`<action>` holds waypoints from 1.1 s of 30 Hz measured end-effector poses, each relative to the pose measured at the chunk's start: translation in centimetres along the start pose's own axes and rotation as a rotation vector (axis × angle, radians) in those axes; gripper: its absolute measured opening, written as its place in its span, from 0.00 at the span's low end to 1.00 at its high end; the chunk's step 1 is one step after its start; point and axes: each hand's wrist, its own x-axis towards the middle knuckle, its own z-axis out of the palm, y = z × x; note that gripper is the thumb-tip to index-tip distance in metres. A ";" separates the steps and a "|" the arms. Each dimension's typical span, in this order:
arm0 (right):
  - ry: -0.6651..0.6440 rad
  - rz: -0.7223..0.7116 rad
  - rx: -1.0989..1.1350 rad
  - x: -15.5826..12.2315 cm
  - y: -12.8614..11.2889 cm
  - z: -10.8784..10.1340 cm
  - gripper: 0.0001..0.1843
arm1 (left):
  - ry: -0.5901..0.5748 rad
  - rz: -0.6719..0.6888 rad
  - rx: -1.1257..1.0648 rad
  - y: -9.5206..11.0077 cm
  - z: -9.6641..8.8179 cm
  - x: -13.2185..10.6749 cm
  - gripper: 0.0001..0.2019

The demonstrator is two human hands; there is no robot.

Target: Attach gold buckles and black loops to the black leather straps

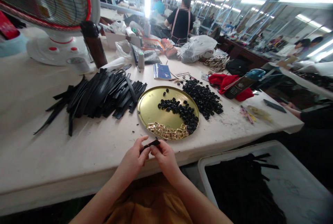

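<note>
Both my hands meet at the table's front edge, just in front of a round gold tray (145, 104). My left hand (135, 154) pinches a short black strap (153, 143) at one side, and my right hand (164, 154) grips it at the other. A bit of gold metal shows on the strap between the fingers; its shape is too small to tell. On the tray lie gold buckles (168, 132) along the near rim and small black loops (179, 107) behind them. To the left is a heap of long black straps (101, 93).
More black loops (201, 95) are piled right of the tray. A fan (59, 40) and a brown bottle (93, 45) stand at back left. A blue booklet (161, 71) lies behind the tray. A white bin (288, 182) of black strips sits below right, beside another person's arm.
</note>
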 end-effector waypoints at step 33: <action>0.359 -0.094 -1.165 8.0 -1.0 -18.5 0.08 | -0.076 -0.117 -0.174 0.1 -0.9 -0.4 0.16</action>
